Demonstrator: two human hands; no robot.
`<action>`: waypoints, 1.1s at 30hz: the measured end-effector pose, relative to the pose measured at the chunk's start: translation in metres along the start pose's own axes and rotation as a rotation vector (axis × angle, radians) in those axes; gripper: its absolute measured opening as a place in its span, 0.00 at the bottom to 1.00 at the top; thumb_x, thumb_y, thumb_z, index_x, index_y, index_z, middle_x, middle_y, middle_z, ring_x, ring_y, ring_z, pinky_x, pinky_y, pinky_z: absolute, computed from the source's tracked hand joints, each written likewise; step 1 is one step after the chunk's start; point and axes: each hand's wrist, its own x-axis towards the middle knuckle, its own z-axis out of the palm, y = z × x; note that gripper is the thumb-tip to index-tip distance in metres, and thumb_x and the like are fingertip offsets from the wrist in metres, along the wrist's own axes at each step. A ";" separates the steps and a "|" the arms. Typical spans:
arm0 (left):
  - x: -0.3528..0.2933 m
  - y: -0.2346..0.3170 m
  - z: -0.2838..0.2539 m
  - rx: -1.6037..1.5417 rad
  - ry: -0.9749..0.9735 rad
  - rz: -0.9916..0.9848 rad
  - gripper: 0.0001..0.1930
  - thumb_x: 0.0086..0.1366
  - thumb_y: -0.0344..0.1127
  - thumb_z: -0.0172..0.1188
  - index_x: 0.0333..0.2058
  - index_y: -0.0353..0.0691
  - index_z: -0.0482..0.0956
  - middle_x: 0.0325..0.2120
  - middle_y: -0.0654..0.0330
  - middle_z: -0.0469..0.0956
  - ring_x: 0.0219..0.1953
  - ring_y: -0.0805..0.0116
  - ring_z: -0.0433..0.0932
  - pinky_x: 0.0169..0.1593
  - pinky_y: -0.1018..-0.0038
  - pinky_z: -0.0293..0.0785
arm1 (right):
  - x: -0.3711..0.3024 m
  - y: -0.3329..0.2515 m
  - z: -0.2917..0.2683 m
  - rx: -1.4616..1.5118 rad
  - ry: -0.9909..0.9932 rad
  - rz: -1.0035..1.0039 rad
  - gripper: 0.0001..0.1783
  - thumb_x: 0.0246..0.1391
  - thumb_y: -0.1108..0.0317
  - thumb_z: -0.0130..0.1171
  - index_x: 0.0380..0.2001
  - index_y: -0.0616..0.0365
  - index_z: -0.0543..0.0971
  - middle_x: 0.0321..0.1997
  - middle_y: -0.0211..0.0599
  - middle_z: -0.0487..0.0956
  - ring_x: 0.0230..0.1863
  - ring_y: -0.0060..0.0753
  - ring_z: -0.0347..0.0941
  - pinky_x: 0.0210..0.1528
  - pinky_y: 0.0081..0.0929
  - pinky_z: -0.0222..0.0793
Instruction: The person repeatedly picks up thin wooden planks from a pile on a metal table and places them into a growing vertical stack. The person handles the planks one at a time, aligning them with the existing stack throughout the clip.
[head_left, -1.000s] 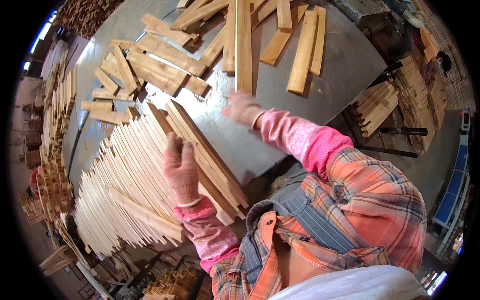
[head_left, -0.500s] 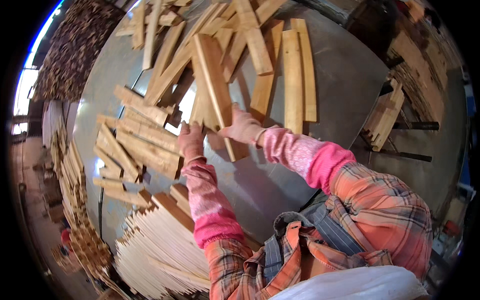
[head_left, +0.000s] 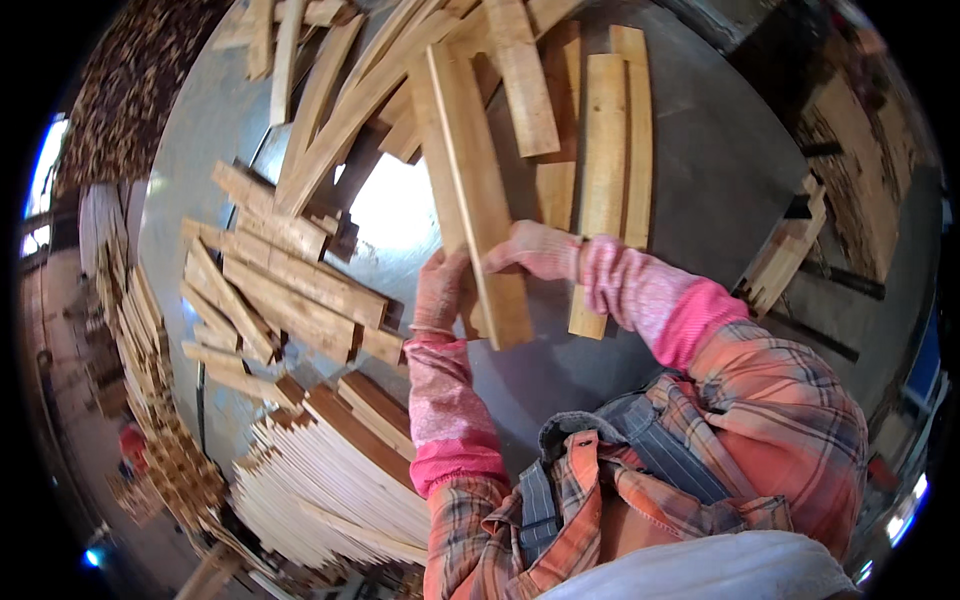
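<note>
My right hand (head_left: 540, 250) grips the near part of a long wooden board (head_left: 484, 190), its fingers curled over the board's face. This board stands tilted, with its narrow edge showing along the left. Close against its left side lies a second board (head_left: 436, 160), partly hidden behind it. My left hand (head_left: 440, 290) is closed around the near part of that second board, fingertips hidden against the wood. Both boards point away from me over the grey metal tabletop (head_left: 530, 390). Pink knit sleeves cover both wrists.
Two long boards (head_left: 604, 150) lie side by side to the right. Loose boards (head_left: 335, 120) cross in a heap at the far left, with shorter pieces (head_left: 290, 290) nearer. A stack of pale strips (head_left: 330, 490) stands at the lower left. More wood (head_left: 790, 245) rests beyond the right edge.
Both hands and the two boards have shifted right and slightly nearer in view. My left hand has closed in on the left board. The surrounding wood also shifts a little as the view turns.
</note>
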 end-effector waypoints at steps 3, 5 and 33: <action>-0.034 -0.010 0.016 -0.116 0.115 -0.012 0.18 0.64 0.34 0.69 0.49 0.29 0.80 0.39 0.58 0.85 0.36 0.72 0.81 0.42 0.73 0.79 | -0.033 -0.004 0.000 0.152 -0.028 0.034 0.21 0.50 0.68 0.71 0.47 0.67 0.83 0.43 0.37 0.85 0.42 0.26 0.79 0.46 0.24 0.74; -0.075 0.005 0.033 0.040 0.182 -0.039 0.20 0.63 0.36 0.70 0.50 0.30 0.80 0.41 0.56 0.84 0.39 0.68 0.81 0.45 0.70 0.78 | -0.044 0.018 0.007 0.041 -0.045 0.049 0.21 0.50 0.68 0.71 0.46 0.68 0.83 0.43 0.38 0.85 0.43 0.27 0.80 0.46 0.25 0.75; -0.181 -0.120 0.041 0.725 0.638 -0.074 0.59 0.51 0.43 0.74 0.72 0.27 0.45 0.58 0.35 0.70 0.60 0.39 0.73 0.63 0.56 0.72 | -0.050 0.000 -0.040 -0.867 1.161 0.251 0.65 0.39 0.41 0.78 0.68 0.73 0.55 0.68 0.63 0.71 0.66 0.61 0.72 0.67 0.46 0.69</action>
